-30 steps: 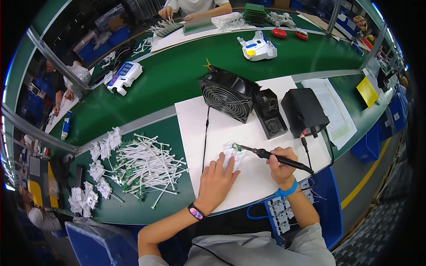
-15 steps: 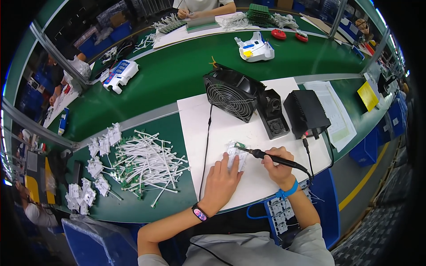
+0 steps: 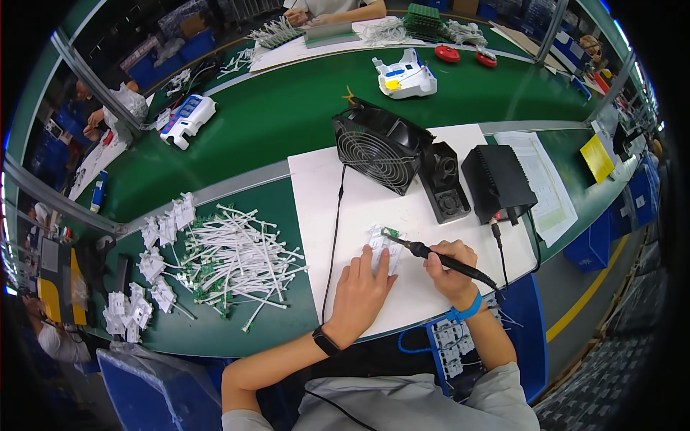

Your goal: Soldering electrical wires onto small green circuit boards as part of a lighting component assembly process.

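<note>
My right hand (image 3: 451, 271) is closed round the handle of a soldering iron (image 3: 460, 267), held like a pen. Its tip meets a small green circuit board (image 3: 390, 233) at the top of a white plastic part (image 3: 382, 251). My left hand (image 3: 361, 291) lies with its fingers stretched out, two fingertips pressing that part onto the white board (image 3: 309, 215). To the left lies a heap of white cables with small green boards (image 3: 237, 258). Beside the heap are several white plastic parts (image 3: 129, 312).
A black fan (image 3: 377, 151), a black stand (image 3: 447, 187) and a black soldering station (image 3: 498, 183) stand beyond my hands. White-blue housings (image 3: 406, 75) sit on the green conveyor belt (image 3: 287, 108). A blue bin (image 3: 154, 388) is below left; another person works across the belt.
The housings and red pieces on the belt have shifted slightly left. My left wristband's screen has gone dark. Both hands keep nearly the same place, the iron's tip still at the green board.
</note>
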The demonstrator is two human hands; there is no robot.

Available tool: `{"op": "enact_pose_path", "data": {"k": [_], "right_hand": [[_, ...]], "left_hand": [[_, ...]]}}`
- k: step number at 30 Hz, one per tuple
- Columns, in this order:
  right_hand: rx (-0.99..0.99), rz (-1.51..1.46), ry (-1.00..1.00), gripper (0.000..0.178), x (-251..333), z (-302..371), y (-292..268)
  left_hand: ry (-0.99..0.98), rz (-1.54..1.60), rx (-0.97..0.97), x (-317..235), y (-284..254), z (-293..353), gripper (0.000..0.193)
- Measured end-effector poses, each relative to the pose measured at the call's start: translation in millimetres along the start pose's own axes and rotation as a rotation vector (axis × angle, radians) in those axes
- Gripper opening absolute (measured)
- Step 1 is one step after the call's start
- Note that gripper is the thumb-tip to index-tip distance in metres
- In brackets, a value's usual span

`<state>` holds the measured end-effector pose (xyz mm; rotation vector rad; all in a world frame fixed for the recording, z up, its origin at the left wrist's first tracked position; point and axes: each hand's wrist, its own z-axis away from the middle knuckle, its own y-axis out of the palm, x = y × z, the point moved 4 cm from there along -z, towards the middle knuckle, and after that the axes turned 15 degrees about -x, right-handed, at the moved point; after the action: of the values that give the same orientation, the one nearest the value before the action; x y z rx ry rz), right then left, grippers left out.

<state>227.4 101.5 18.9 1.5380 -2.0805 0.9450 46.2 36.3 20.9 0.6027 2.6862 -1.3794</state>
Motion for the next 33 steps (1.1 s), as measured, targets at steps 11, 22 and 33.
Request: {"op": "enact_pose_path", "data": {"k": [11, 22, 33], "right_hand": [[0.014, -0.046, 0.034, 0.013, -4, 1, 1], [-0.245, -0.167, 0.066, 0.018, -11, 4, -8], [-0.241, -0.158, 0.112, 0.022, -11, 1, -6]], "left_hand": [[-0.003, -0.009, 0.012, -1, 1, 0, 0.051], [0.0, -0.007, 0.017, 0, 2, 1, 0.051], [-0.006, -0.011, 0.016, -1, 1, 0, 0.051]]}}
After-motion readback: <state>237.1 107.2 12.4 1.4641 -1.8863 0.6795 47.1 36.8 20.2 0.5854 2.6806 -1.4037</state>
